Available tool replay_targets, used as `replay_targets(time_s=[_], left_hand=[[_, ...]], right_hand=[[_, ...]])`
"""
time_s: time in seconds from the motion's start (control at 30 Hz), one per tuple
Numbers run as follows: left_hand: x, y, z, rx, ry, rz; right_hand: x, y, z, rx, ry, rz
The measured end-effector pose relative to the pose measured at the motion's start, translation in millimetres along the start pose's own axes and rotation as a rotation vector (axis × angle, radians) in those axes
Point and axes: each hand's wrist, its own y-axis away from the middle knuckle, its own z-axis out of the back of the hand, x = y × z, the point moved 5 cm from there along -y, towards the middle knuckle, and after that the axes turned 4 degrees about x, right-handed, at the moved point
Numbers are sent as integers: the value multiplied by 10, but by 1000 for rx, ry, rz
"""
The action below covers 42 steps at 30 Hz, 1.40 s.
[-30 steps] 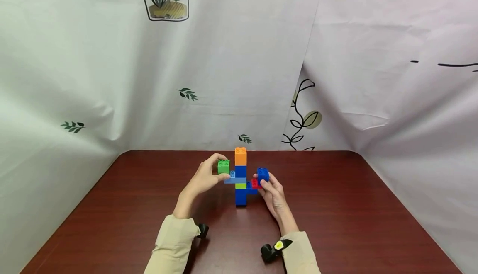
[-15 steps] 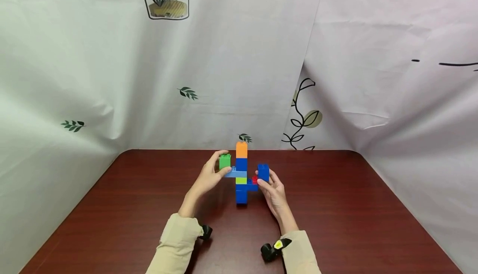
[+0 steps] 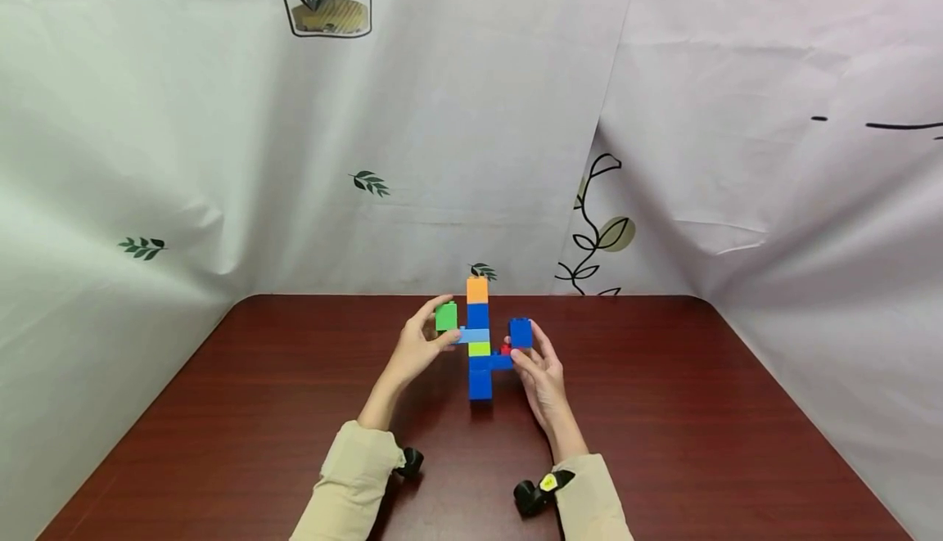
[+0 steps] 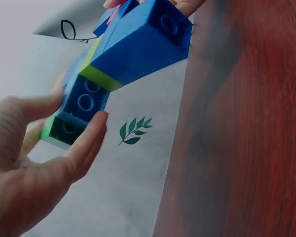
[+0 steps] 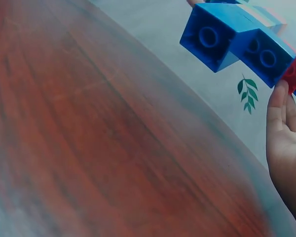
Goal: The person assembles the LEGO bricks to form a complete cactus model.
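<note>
In the head view both hands hold one assembled toy-brick structure upright between them. Its column runs from an orange brick (image 3: 477, 290) on top through blue, light blue (image 3: 474, 335) and lime bricks (image 3: 479, 349) to a blue brick (image 3: 480, 385) at the foot. My left hand (image 3: 415, 350) pinches the left arm, which ends in a raised green brick (image 3: 446, 317). My right hand (image 3: 543, 373) grips the right arm around its red brick (image 3: 506, 350), under a raised blue brick (image 3: 520, 332). Both wrist views show hollow brick undersides, with the foot brick (image 5: 207, 37) off the table.
A dark red-brown wooden table (image 3: 663, 410) lies beneath the hands. White cloth (image 3: 442, 115) with printed leaves hangs behind and along the sides. Black wrist cameras (image 3: 528, 498) stick out from the cuffs, close over the table.
The brick structure has risen slightly and tipped back, so its studs show less. My left hand has shifted a little right with it; both hands keep their hold.
</note>
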Motion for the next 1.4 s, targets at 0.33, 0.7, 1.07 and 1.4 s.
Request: replay_targets(time_s=[0.33, 0.7, 1.07, 1.4], left_hand=[[51, -19, 3, 69, -50, 67], [139, -1, 48, 19, -37, 131], [258, -5, 52, 30, -21, 186], [371, 17, 41, 79, 24, 228]], right_hand=[[11, -5, -4, 0, 15, -17], [11, -9, 22, -22, 146, -34], [-9, -18, 49, -24, 233, -31], [-5, -23, 130, -21, 389, -77]])
